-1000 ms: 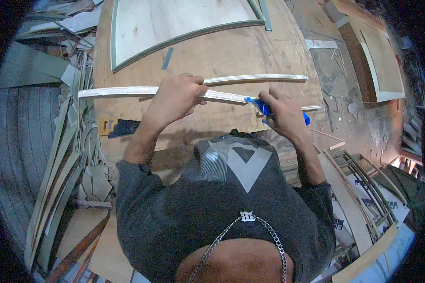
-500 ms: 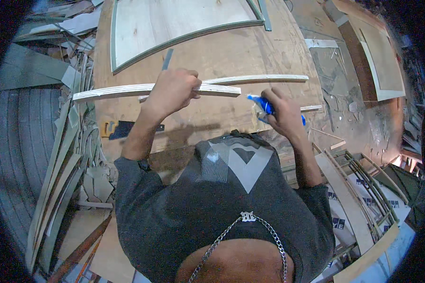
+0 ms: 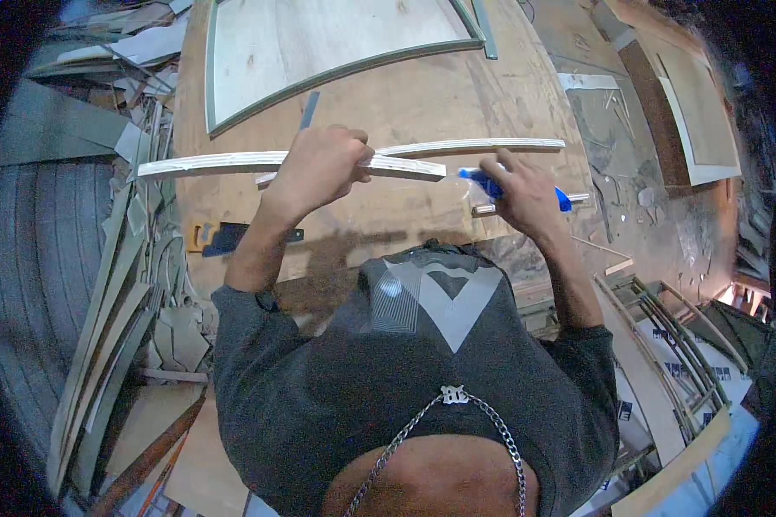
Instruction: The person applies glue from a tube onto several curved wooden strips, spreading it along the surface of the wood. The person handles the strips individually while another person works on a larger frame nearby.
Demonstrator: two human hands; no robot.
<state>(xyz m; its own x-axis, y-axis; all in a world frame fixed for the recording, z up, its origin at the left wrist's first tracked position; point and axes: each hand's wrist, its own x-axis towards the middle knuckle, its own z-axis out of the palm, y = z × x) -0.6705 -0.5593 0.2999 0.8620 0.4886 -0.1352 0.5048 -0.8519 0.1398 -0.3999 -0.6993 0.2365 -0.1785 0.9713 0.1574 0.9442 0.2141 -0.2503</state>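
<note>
My left hand [image 3: 323, 168] is closed around a long, narrow wooden strip [image 3: 207, 165] with a pale, layered edge, held above the plywood tabletop [image 3: 422, 103]. The strip reaches out past the hand on both sides. In my right hand [image 3: 526, 194] is a blue bottle [image 3: 485, 183], its tip turned toward the strip's right end and a small gap away from it. My fingers cover most of the bottle. Behind the held strip lies a second pale strip [image 3: 491, 145]. A shorter strip [image 3: 485, 209] lies partly under my right hand.
A handsaw [image 3: 224, 238] with a yellow handle rests by my left forearm. Toward the far side lies a pale panel with a green-grey frame [image 3: 345, 67], near a short grey strip [image 3: 309, 110]. Offcuts [image 3: 151, 250] crowd the left side; frames and boards [image 3: 664, 362] stand at right.
My right hand has turned and shifted slightly to the right with the blue bottle, uncovering more of the short strip. The left hand and its strip have moved very slightly right.
</note>
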